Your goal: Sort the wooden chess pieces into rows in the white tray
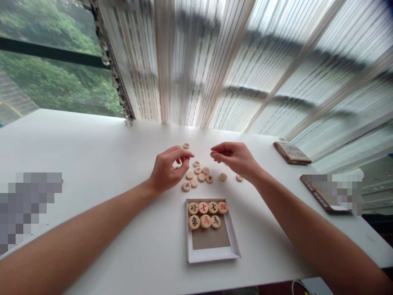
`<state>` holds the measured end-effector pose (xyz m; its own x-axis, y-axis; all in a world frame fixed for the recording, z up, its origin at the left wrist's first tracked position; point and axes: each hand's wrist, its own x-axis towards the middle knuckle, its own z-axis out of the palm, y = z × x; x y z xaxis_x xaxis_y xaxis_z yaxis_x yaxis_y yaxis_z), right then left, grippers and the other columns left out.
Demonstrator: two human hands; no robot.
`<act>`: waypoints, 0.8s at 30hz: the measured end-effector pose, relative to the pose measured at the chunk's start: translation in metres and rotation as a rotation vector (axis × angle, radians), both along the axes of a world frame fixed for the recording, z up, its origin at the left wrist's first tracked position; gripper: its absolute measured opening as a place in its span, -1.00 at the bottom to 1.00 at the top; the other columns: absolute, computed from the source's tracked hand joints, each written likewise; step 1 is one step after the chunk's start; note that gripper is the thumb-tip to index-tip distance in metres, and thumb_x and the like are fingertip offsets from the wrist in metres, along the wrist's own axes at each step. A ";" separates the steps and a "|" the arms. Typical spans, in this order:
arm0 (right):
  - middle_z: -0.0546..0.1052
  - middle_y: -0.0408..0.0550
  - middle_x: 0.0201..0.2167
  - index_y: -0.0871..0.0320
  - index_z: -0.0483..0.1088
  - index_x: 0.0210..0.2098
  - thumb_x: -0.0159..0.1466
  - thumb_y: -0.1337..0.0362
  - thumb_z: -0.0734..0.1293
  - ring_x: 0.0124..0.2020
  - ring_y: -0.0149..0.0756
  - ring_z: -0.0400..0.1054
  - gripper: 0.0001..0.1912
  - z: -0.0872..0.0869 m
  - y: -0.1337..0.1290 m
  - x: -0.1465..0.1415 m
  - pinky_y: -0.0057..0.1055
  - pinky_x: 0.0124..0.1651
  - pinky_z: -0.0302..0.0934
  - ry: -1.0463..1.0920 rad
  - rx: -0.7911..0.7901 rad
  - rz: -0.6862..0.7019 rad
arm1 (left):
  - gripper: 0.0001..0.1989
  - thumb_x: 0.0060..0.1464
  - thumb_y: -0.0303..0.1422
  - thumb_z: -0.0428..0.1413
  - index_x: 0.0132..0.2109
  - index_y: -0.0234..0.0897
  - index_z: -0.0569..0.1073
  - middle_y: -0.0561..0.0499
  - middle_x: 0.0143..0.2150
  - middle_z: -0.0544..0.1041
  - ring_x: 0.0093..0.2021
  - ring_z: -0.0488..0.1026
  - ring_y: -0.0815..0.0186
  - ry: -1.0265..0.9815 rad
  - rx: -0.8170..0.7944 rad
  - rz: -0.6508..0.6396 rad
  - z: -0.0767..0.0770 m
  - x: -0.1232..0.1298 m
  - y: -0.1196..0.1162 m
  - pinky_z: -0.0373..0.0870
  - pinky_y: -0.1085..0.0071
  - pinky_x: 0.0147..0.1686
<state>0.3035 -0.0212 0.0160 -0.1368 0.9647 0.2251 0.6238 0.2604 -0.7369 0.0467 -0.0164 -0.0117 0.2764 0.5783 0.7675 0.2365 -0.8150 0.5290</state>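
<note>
Square open white cardboard box (213, 254) with brown base on white surface (144, 254). Inside, at far end: seven round pale wooden discs (205, 221), four over three, characters alternating black and red. Beyond box: loose pale wooden discs (201, 177), some blank, some black-marked. Left hand (168, 168), beyond box to left: fingers loosely curled. Right hand (236, 157), beyond box to right: fingers pinched. Cannot tell whether either grasps a disc.

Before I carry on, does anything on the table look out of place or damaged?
No damage shows. One loose disc lies beyond the left hand, apart from the main cluster, so it looks stray.
</note>
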 end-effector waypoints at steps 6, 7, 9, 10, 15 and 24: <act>0.75 0.05 -0.27 0.15 0.72 -0.21 -0.03 0.10 0.74 -0.27 -0.15 0.68 -0.56 0.002 -0.053 -0.019 -0.19 -0.05 0.56 0.781 -0.370 -0.007 | -0.87 0.24 -0.38 0.25 -0.17 -0.36 0.67 -0.07 -0.29 0.70 -0.31 0.62 0.30 -0.067 -0.294 -0.136 0.003 0.010 -0.017 0.53 0.45 -0.30; 0.75 0.04 -0.28 0.15 0.72 -0.23 -0.04 0.12 0.75 -0.26 -0.17 0.68 -0.57 0.001 -0.058 -0.022 -0.20 -0.03 0.57 0.835 -0.382 -0.014 | -0.84 0.24 -0.34 0.27 -0.15 -0.36 0.67 -0.08 -0.28 0.72 -0.29 0.64 0.28 -0.074 -0.369 -0.176 0.004 0.012 -0.020 0.54 0.44 -0.29; 0.76 0.02 -0.27 0.14 0.72 -0.24 -0.04 0.14 0.76 -0.27 -0.19 0.69 -0.58 -0.002 -0.066 -0.027 -0.22 -0.03 0.57 0.893 -0.396 -0.022 | -0.80 0.24 -0.30 0.29 -0.11 -0.36 0.69 -0.10 -0.26 0.74 -0.27 0.67 0.26 -0.083 -0.489 -0.258 0.004 0.015 -0.027 0.56 0.42 -0.28; 0.76 0.02 -0.28 0.13 0.72 -0.23 -0.04 0.14 0.76 -0.28 -0.19 0.69 -0.59 -0.004 -0.069 -0.028 -0.23 -0.04 0.58 0.907 -0.396 -0.025 | -0.79 0.24 -0.29 0.30 -0.09 -0.36 0.69 -0.11 -0.24 0.75 -0.26 0.68 0.25 -0.088 -0.527 -0.292 0.004 0.016 -0.030 0.56 0.42 -0.27; 0.75 -0.01 -0.32 0.11 0.72 -0.22 0.02 0.17 0.75 -0.31 -0.21 0.69 -0.63 -0.011 -0.079 -0.031 -0.27 -0.12 0.62 0.926 -0.393 -0.004 | -0.80 0.23 -0.31 0.35 -0.09 -0.36 0.71 -0.13 -0.22 0.76 -0.23 0.71 0.23 -0.131 -0.628 -0.375 0.004 0.019 -0.037 0.60 0.42 -0.25; 0.75 0.00 -0.34 0.12 0.73 -0.21 0.15 0.20 0.69 -0.31 -0.25 0.70 -0.76 -0.013 -0.086 -0.029 -0.38 -0.17 0.64 0.944 -0.322 0.056 | -0.86 0.24 -0.39 0.35 -0.09 -0.34 0.73 -0.11 -0.22 0.75 -0.22 0.71 0.26 -0.193 -0.668 -0.453 0.007 0.023 -0.042 0.63 0.46 -0.23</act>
<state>0.2741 -0.1076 0.0029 -0.0837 0.9965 -0.0065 -0.2610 -0.0282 -0.9649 0.0699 -0.0588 -0.0051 0.4910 0.7935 0.3595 -0.1833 -0.3093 0.9331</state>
